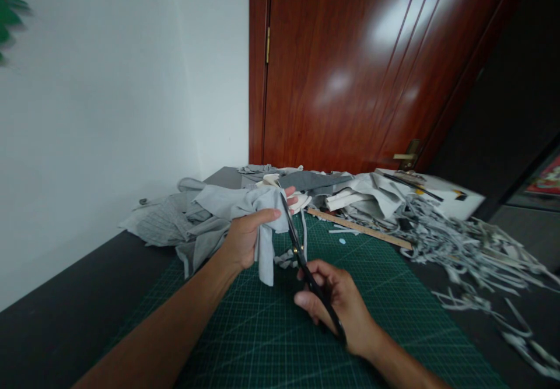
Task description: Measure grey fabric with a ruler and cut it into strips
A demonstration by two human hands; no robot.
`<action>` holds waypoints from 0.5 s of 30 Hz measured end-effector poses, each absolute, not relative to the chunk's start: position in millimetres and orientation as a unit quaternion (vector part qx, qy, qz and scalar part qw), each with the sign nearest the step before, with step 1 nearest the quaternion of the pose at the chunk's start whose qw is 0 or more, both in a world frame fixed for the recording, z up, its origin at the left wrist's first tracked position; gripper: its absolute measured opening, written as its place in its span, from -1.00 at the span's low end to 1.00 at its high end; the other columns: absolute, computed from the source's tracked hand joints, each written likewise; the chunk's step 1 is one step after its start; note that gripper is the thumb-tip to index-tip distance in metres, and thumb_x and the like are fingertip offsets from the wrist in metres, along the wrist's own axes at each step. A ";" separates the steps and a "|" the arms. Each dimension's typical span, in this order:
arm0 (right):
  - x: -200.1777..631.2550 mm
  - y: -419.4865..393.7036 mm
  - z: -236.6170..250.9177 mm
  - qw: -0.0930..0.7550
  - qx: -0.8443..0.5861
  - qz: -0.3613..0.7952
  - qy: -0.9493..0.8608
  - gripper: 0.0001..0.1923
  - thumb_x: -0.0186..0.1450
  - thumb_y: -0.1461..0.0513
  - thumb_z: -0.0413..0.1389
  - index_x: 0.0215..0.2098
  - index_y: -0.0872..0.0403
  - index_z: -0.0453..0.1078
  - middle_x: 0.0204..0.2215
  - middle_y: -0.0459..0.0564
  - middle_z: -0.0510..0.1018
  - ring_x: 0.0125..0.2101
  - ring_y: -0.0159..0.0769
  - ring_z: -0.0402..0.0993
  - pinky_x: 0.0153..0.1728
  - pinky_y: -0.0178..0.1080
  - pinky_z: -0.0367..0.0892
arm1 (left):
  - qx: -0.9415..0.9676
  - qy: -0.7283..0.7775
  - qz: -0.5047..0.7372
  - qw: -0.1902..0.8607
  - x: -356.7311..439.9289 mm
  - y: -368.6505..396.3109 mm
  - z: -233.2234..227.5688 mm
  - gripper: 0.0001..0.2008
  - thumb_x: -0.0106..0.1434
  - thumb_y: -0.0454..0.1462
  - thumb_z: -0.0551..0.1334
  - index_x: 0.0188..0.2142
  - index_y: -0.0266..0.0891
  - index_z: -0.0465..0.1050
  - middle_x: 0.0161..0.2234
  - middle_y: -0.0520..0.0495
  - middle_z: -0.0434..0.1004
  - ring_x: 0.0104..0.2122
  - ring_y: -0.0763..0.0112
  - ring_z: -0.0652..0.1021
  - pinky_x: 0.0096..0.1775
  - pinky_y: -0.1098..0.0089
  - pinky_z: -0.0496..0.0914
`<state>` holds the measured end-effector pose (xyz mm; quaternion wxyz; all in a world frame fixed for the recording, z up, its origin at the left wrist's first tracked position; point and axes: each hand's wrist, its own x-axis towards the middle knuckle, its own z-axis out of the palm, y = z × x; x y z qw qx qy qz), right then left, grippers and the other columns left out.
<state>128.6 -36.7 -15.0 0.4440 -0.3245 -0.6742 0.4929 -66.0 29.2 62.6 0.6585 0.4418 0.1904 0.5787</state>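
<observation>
My left hand (pixel 247 231) grips a piece of light grey fabric (pixel 266 249), thumb on top, with one end hanging down over the mat. In my right hand (pixel 336 295) is a pair of black-handled scissors (pixel 297 246), fingers wrapped round the handles. The blades point up and away and lie along the right edge of the fabric, close to my left fingertips. A narrow grey strip hangs just beside the blades. Below it, small grey scraps (pixel 286 258) lie on the green cutting mat (pixel 262 330).
Grey fabric (pixel 164 220) is heaped on the left. A wooden ruler (pixel 359 227) lies across the mat's far right side. Thin cut strips (pixel 459 249) pile up on the right, before a white box (pixel 468 202). Behind stand a white wall and a brown door (pixel 341 86).
</observation>
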 end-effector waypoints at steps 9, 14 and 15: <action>128.4 -37.0 -15.1 0.454 -0.331 0.482 -0.672 -0.54 0.21 -0.06 0.46 -0.24 0.05 0.42 -0.62 -0.30 0.26 -0.64 -0.45 0.18 -0.61 -0.37 0.06 | 0.370 0.218 0.657 0.620 -61.7 24.1 66.0 -0.68 0.01 -0.35 0.55 -0.20 -0.32 0.67 -0.29 -0.12 0.78 -0.27 0.05 0.75 -0.10 0.16 0.62; 128.0 -36.9 -14.2 0.461 -0.330 0.477 -0.672 -0.54 0.21 -0.06 0.46 -0.25 0.04 0.42 -0.61 -0.28 0.28 -0.63 -0.44 0.21 -0.60 -0.36 0.09 | 0.381 0.218 0.672 0.596 -58.6 24.1 64.9 -0.50 -0.04 -0.37 0.55 -0.05 -0.29 0.65 -0.24 -0.09 0.78 -0.14 0.00 0.73 0.01 0.12 0.58; 128.0 -37.1 -14.0 0.460 -0.331 0.477 -0.672 -0.54 0.21 -0.06 0.46 -0.25 0.04 0.42 -0.61 -0.28 0.29 -0.63 -0.43 0.21 -0.60 -0.35 0.09 | 0.391 0.210 0.673 0.591 -58.0 24.2 65.1 -0.44 -0.04 -0.37 0.54 0.02 -0.26 0.64 -0.19 -0.08 0.78 -0.09 0.02 0.72 0.03 0.15 0.56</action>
